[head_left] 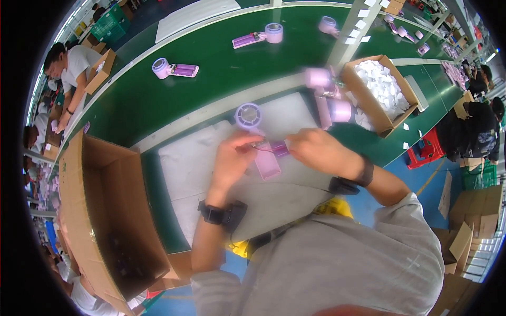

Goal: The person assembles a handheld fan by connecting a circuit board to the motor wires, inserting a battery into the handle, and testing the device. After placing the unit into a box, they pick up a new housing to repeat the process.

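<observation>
A lilac and pink handheld fan (247,115) lies on the white foam sheet (197,158) in front of me, its round head pointing away. The pink handle shell (268,166) is open, and thin wires show near its neck. My left hand (232,159) is closed on the fan at that neck, with thumb and forefinger bent in by the wires. Beside the handle, my right hand (319,151) pinches the end of a purple piece (280,149), perhaps a battery. The right fingertips are partly hidden and blurred.
Right of the foam lie more pink fans (333,108) and a carton of white paper pieces (387,124). A large open cardboard box (118,210) stands at left. Fans with opened handles (182,70) sit on the green belt (211,68) beyond a pale rail. A post (350,39) rises at the far right.
</observation>
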